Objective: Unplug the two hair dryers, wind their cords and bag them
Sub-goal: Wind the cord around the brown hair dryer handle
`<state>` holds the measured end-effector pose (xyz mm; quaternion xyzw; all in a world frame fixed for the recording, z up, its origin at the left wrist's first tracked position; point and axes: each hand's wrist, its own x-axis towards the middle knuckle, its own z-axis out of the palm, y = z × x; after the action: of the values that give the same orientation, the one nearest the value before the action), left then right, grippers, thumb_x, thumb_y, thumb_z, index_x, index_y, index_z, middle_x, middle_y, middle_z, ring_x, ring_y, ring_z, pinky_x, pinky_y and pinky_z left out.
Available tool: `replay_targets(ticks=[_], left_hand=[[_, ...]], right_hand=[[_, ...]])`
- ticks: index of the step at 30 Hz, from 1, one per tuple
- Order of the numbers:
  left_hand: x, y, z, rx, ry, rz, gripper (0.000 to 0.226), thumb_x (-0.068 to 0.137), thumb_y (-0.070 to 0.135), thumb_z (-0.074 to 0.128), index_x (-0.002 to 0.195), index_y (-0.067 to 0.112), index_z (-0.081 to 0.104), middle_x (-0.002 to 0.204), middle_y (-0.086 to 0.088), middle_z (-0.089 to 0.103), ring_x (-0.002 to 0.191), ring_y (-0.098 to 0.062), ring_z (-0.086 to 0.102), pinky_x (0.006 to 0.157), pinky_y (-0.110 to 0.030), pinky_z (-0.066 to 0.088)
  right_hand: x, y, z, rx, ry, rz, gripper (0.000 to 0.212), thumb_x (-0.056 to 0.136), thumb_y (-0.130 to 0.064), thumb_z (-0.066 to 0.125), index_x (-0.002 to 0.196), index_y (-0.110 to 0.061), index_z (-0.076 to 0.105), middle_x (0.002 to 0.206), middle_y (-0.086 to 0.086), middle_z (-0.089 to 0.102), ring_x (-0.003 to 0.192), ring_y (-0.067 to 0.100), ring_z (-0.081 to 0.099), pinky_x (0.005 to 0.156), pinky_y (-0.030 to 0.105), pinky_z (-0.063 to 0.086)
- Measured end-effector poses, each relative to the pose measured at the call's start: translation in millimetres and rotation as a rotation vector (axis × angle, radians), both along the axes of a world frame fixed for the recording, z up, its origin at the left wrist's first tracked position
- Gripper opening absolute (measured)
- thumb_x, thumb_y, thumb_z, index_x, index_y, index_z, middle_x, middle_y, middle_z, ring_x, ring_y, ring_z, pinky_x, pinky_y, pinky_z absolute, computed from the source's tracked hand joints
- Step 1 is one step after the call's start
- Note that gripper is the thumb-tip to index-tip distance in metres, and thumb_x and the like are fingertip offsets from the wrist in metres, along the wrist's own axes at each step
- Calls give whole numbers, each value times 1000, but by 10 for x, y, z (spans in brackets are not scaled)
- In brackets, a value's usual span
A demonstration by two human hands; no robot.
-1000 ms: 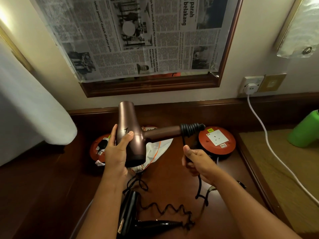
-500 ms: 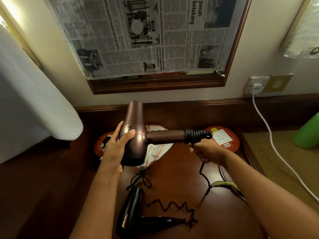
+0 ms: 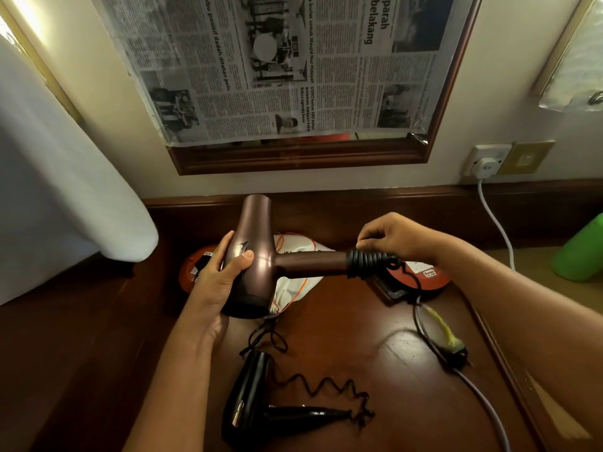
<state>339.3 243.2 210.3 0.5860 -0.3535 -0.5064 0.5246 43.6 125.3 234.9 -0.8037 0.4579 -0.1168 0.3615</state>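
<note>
Right hand (image 3: pixel 396 236) risen above handle coils (image 3: pixel 367 264); left hand (image 3: pixel 225 278) steady

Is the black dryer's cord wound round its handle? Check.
No: the black dryer's coiled cord trails loose across the table.

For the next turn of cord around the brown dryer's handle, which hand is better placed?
The right hand: it sits over the wound cord at the handle's end. The left hand grips the brown dryer by its body.
</note>
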Motion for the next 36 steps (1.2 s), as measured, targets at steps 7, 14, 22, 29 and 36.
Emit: replay_targets(ticks=[7, 14, 22, 29, 36], left_hand=[[31, 20, 4, -37, 14, -70, 94, 55, 48, 81, 140, 46, 39, 128, 4, 56, 106, -23, 66, 87, -41, 56], [-45, -4, 12, -42, -39, -98, 83, 71, 34, 74, 144, 41, 34, 124, 6, 54, 106, -22, 64, 84, -36, 55], [-238, -44, -9, -56, -102, 9, 75, 81, 28, 71, 144, 38, 31, 111, 12, 52, 97, -13, 62, 77, -29, 54], [-309, -95, 17, -63, -68, 70, 81, 79, 23, 74, 147, 36, 32, 120, 7, 55, 98, -9, 62, 72, -23, 51], [-383, -161, 18, -105, -97, 165, 75, 81, 17, 73, 145, 31, 37, 108, 14, 58, 89, -5, 63, 68, -20, 51]], right_hand=[[45, -12, 150, -297, 285, 22, 33, 79, -52, 67, 81, -19, 72, 74, -6, 67, 73, 9, 61, 67, 28, 49], [81, 57, 278, -341, 313, 59, 26, 80, -47, 69, 84, -22, 74, 75, -9, 67, 72, 6, 58, 65, 24, 46], [88, 157, 346, -365, 285, 96, 15, 87, -31, 65, 91, -21, 74, 81, -8, 70, 77, 9, 63, 72, 28, 51], [49, 322, 474, -347, 281, 88, 14, 90, -26, 62, 95, -18, 73, 77, -10, 66, 67, 2, 58, 61, 13, 42], [81, 534, 433, -311, 300, -5, 14, 95, -26, 53, 95, -20, 67, 77, -6, 62, 67, 10, 58, 58, 24, 45]])
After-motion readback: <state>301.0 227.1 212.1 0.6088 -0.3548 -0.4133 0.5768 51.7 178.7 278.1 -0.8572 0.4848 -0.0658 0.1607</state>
